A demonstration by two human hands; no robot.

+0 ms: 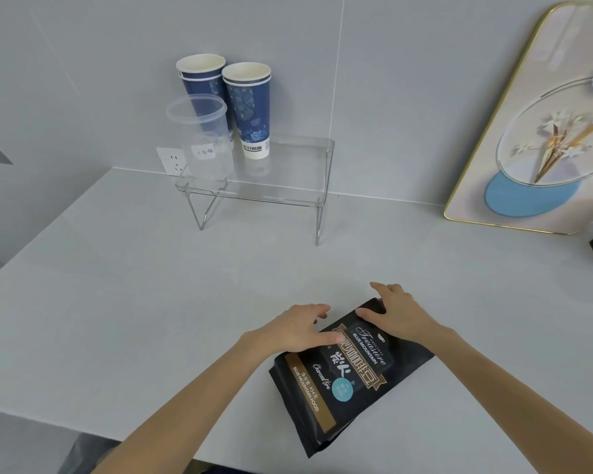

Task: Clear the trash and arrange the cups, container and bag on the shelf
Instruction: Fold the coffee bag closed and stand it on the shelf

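Grey table (pixel 117 319), wide, bare surface ahead. Framed picture (pixel 534 124) leans on the wall at right, well apart from the work. Clear shelf (pixel 288 196) on wire legs stands against the back wall; its right half is free.

Black coffee bag (pixel 353 374) lies flat on the table near the front edge, label up, top end pointing away. Judged: soft-sided pouch, moderately heavy if full, film slick; contents will shift when tipped. Best taken by both side edges near the top, then stood upright.

Left hand (pixel 295 331) rests on the bag's upper left edge, fingers loosely spread, not clearly curled round it. Right hand (pixel 396 314) presses on the top end, fingers spread flat.

On the shelf's left: two blue paper cups (pixel 247 111) upright, touching; clear container (pixel 202 138) just in front. Nothing blocks the path to the shelf. Wall socket (pixel 170 160) behind.
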